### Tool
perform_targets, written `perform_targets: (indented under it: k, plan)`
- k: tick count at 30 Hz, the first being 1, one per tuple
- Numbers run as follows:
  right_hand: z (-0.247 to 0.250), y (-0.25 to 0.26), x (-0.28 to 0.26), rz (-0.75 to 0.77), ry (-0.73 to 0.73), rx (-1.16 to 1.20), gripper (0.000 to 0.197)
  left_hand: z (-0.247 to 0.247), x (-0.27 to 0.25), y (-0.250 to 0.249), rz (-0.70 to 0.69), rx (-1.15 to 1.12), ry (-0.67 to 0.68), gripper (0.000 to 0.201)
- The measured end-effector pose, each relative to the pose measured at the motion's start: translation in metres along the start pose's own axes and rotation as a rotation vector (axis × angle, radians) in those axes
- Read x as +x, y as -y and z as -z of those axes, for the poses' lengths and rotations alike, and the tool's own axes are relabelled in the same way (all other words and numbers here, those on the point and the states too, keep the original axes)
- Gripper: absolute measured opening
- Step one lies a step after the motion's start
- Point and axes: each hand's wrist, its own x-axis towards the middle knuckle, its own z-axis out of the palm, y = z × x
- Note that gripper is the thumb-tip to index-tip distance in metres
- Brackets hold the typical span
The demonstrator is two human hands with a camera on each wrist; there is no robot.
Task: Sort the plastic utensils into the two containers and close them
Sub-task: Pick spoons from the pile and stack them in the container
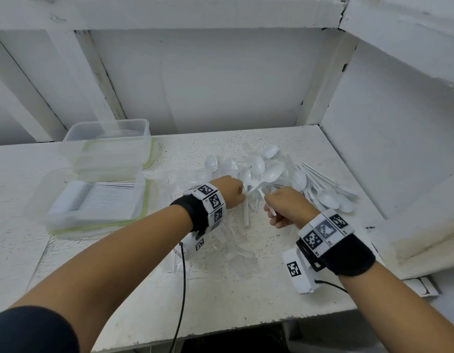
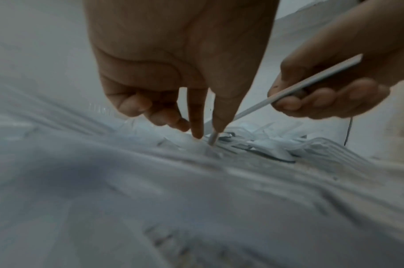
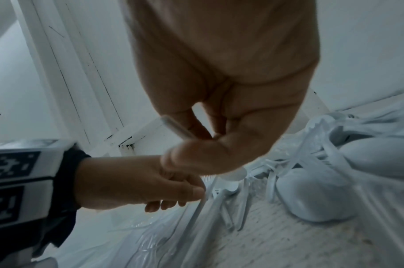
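Observation:
A heap of white plastic spoons and clear forks lies mid-table. My left hand reaches into the heap, and its thumb and forefinger pinch a thin white utensil handle down in the pile. Close beside it, my right hand grips another white handle between thumb and curled fingers. That handle points toward the left hand. Two clear containers stand at the left: one at the back, one nearer.
Both containers sit on green-rimmed lids, uncovered. More white spoons fan out to the right of my hands. White wall panels close in the table's back and right side. The table's front edge is near my forearms.

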Motion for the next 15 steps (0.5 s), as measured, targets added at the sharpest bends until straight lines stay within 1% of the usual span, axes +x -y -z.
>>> perform_targets:
  k: [3, 4, 6, 7, 9, 11, 14, 15]
  plan:
    - [0.000, -0.003, -0.003, 0.037, 0.032, 0.065, 0.019, -0.002, 0.000, 0.001, -0.029, -0.145, -0.017, 0.035]
    - [-0.001, -0.004, -0.004, 0.048, 0.039, 0.085, 0.018, -0.002, 0.001, -0.001, -0.039, -0.143, -0.011, 0.033]
    - [-0.003, -0.006, -0.004, 0.068, 0.046, 0.127, 0.015, -0.004, 0.002, -0.003, -0.038, -0.129, -0.010, 0.018]
    - [-0.004, -0.006, -0.005, 0.076, 0.043, 0.154, 0.015, -0.004, 0.002, -0.003, -0.028, -0.145, -0.029, 0.014]
    - [-0.005, -0.008, -0.005, 0.087, 0.040, 0.206, 0.018, -0.004, 0.000, -0.001, -0.012, -0.207, -0.086, 0.029]
    - [-0.006, -0.008, -0.005, 0.077, 0.052, 0.223, 0.018, 0.000, -0.003, 0.003, 0.012, -0.380, -0.159, 0.029]
    - [-0.007, -0.007, 0.001, 0.018, 0.012, 0.136, 0.019, 0.013, -0.014, 0.010, 0.092, -0.745, -0.219, 0.011]
    - [-0.008, -0.004, 0.003, -0.003, 0.007, 0.153, 0.020, 0.018, -0.018, 0.011, 0.122, -0.869, -0.232, 0.006]
